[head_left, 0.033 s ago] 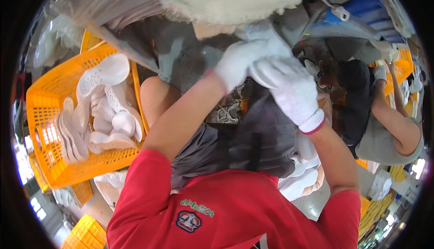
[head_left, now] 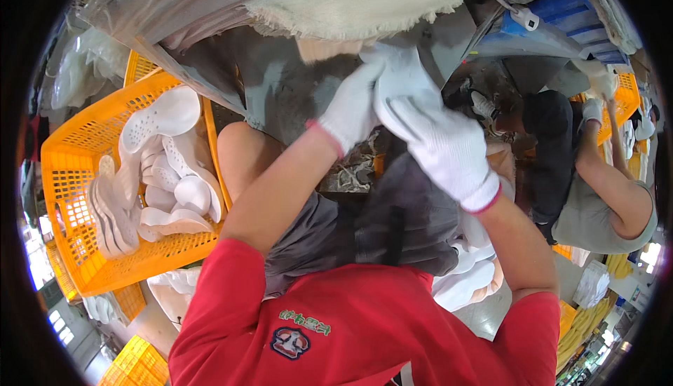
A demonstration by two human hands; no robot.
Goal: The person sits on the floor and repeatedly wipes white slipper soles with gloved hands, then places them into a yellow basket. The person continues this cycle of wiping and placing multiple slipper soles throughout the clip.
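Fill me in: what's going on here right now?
A person's gloved left hand and gloved right hand hold a white piece between them, below a frayed cream cloth. Whether the piece touches the cloth I can't tell; the hands are partly blurred. To the left, an orange crate holds several white insoles. Off to the right sits a co-worker in a grey-green top.

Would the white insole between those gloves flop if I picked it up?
Probably not: the white insole likely holds its shape, since similar insoles in the basket look firmly curved. It's probably light, because those look thin. It might slip; its surface looks smooth.
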